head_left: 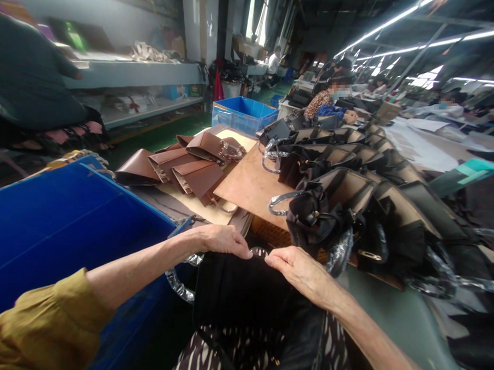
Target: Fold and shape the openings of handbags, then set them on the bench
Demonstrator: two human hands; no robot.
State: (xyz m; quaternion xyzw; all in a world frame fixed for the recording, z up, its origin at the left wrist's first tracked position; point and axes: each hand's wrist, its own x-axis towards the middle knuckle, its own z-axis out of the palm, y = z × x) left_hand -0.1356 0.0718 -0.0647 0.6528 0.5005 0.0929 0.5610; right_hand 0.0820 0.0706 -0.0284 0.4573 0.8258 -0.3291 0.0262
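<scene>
A black handbag (243, 294) lies on my lap, over patterned cloth (189, 356). Its far upper edge is pinched by my left hand (227, 240) and, a short way to the right, by my right hand (293, 262). Both hands have thumb and fingers closed on that edge, with a small gap between them. A handle wrapped in clear plastic (180, 286) sticks out at the bag's left side. My fingertips are partly hidden behind the edge.
Rows of black handbags (333, 197) with wrapped handles stand at the right. Brown bag pieces (189, 165) lie on a board ahead. A large blue bin (68, 214) is at my left, and a smaller blue crate (244, 114) stands beyond. Co-workers sit farther off.
</scene>
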